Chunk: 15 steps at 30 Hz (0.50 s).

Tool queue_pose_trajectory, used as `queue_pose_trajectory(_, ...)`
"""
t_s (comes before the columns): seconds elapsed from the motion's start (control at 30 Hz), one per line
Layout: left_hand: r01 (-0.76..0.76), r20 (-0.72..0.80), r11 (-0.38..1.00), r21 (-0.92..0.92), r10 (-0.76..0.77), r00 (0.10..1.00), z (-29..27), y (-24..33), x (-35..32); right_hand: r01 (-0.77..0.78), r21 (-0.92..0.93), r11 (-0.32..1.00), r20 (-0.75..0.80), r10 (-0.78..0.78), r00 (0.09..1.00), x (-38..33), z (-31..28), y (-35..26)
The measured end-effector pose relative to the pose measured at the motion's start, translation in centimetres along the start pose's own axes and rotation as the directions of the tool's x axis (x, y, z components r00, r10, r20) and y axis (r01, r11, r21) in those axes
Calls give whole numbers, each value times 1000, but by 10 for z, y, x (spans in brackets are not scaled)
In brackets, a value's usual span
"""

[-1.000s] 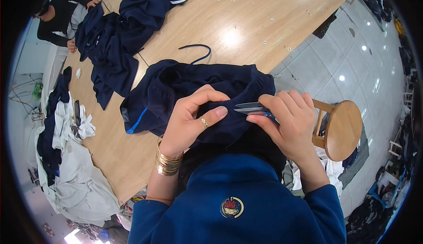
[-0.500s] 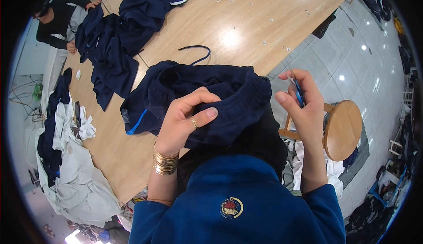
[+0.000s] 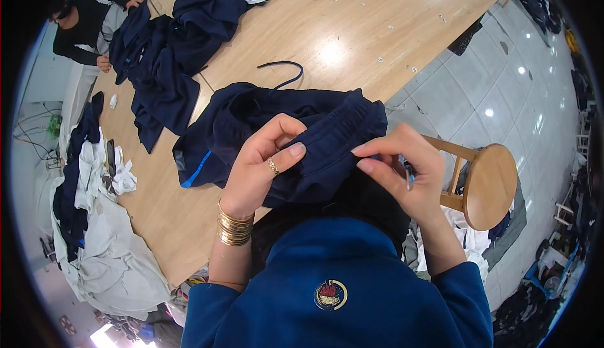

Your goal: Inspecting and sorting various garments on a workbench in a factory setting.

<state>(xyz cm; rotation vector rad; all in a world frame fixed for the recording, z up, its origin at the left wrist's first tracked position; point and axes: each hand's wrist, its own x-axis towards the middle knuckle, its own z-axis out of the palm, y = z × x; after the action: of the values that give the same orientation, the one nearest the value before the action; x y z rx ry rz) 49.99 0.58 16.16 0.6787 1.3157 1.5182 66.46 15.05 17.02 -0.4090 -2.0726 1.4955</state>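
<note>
Navy garment point(image 3: 283, 137), elastic waistband bunched toward near edge of wooden tabletop point(image 3: 352, 40), partly hanging off it. Left hand point(image 3: 264, 165) closed on waistband, thumb and fingers pinching a fold. Right hand point(image 3: 402, 172) pinching same band just beside it, a small blue tool point(image 3: 409, 175) tucked in the fingers; kind of tool unclear. Judged step: working at a spot on the band. Best done with fabric kept taut between both pinches, tool tip angled away from left fingertips. Loose dark cord point(image 3: 283, 71) just beyond garment. Further dark garments point(image 3: 170, 52) toward far left corner, another person point(image 3: 88, 21) handling them. White cloths point(image 3: 107, 247) off left edge. Round wooden stool point(image 3: 487, 184) right of near edge. No packages or signs readable; one round red-and-gold emblem point(image 3: 330, 294) on blue collar below.
</note>
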Motion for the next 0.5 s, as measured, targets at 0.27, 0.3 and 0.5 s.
queue_pose_trajectory(0.27,-67,3,988,139,68,998,1,1,-2,113,-33,993,-40,-114,993,0,14,13)
queue_pose_trajectory(0.3,-53,17,991,121,52,999,0,2,-3,62,-14,998,-76,-63,995,0,12,11)
queue_pose_trajectory(0.5,-15,90,949,314,-14,996,9,21,-10,55,205,977,148,-86,985,25,-2,28)
